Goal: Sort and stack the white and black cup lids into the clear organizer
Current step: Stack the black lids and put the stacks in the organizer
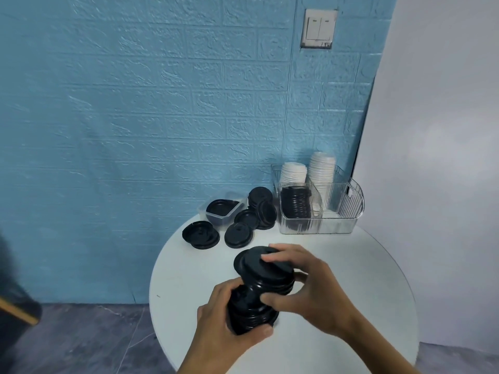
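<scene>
While I watch from the head camera, both hands are wrapped round one stack of black lids (259, 292) held over the near part of the round white table (351, 279). My left hand (229, 327) grips the lower part of the stack, fingers curled behind it and thumb across the bottom edge, so most of those fingers are hidden. My right hand (307, 290) clasps the upper part, fingertips on the top lid and thumb against the side. I cannot tell whether the stack's base touches the table.

At the far edge stands the clear organizer (348, 211), against the blue wall (135, 103). Two stacks of white lids (320, 171) fill its back compartments, and a black stack (295, 203) leans in the front left one (its lower end blurs behind the ribbed plastic). The front right compartment looks bare, though glare makes that hard to judge.

Left of the organizer lie loose black lids (239, 234), some overlapping, and a small clear tub (221, 211) holding more.
</scene>
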`<state>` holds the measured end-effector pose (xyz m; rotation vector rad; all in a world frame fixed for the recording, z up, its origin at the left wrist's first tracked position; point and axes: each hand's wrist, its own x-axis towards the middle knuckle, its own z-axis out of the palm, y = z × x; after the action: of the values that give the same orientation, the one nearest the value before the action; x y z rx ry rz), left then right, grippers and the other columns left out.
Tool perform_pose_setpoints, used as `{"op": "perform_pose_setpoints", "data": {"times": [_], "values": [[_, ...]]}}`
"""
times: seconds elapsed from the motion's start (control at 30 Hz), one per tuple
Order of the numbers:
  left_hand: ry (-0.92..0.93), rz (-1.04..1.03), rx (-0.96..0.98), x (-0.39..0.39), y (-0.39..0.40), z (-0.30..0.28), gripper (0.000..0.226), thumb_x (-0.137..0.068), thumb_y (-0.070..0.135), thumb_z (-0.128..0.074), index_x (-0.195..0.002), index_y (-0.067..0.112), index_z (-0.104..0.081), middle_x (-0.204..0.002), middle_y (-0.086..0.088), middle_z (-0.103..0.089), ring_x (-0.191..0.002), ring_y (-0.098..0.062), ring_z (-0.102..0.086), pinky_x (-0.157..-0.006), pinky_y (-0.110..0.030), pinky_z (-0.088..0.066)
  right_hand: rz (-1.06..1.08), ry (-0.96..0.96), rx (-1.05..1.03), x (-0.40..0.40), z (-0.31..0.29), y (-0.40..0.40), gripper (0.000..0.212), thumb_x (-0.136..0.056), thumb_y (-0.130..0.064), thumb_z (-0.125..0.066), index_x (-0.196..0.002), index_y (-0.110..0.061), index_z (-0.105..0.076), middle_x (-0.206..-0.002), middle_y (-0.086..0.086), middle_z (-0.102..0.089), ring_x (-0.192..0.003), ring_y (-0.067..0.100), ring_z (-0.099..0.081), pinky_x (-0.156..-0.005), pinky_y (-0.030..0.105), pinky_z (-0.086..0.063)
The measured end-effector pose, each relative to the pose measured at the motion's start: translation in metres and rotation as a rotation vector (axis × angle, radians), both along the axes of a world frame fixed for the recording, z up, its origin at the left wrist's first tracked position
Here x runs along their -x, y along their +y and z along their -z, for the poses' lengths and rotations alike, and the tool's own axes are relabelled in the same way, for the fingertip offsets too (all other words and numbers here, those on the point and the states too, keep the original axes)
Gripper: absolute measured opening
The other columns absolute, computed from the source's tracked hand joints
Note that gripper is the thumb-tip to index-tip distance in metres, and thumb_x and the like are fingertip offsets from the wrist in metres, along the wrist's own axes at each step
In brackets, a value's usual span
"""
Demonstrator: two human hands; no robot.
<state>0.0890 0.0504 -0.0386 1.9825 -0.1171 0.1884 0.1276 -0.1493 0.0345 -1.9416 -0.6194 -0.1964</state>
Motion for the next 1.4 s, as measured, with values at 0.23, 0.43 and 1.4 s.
{"op": "perform_pose_setpoints", "data": {"times": [0.23, 0.43, 1.4], "values": [[-0.006, 0.053, 0.019, -0.003, 0.003, 0.003, 0.073, -0.065, 0.053, -0.087, -0.125, 0.062, -0.046, -0.113, 0.02, -0.074, -0.115, -0.014, -0.067, -0.108, -0.048, -0.046, 0.0, -0.028, 0.115, 0.002, 0.013, 0.015, 0.057, -0.062, -0.031, -0.087, -0.116, -0.042, -0.071, -0.131, -0.025, -0.056, -0.126, 0.004, -0.056, -0.101, 0.025, -0.05], [0.007, 0.015, 0.01, -0.006, 0.0, 0.009, 0.08, -0.061, 0.063, -0.083, -0.124, 0.071, -0.035, -0.112, 0.029, -0.07, -0.116, -0.015, -0.063, -0.106, -0.044, -0.047, -0.01, -0.041, 0.164, 0.001, 0.016, 0.019, 0.059, -0.065, -0.036, -0.083, -0.121, -0.042, -0.067, -0.135, -0.025, -0.052, -0.13, 0.003, -0.051, -0.104, 0.029, -0.048], [-0.103, 0.089, 0.138, -0.015, -0.001, 0.018, 0.084, -0.065, 0.042, -0.084, -0.133, 0.035, -0.035, -0.141, -0.001, -0.048, -0.12, -0.005, -0.061, -0.087, -0.02, -0.057, -0.078, 0.109, 0.037, -0.004, 0.038, 0.019, 0.062, -0.067, -0.056, -0.089, -0.121, -0.048, -0.058, -0.147, -0.024, -0.048, -0.137, 0.0, -0.046, -0.111, 0.032, -0.046]]}}
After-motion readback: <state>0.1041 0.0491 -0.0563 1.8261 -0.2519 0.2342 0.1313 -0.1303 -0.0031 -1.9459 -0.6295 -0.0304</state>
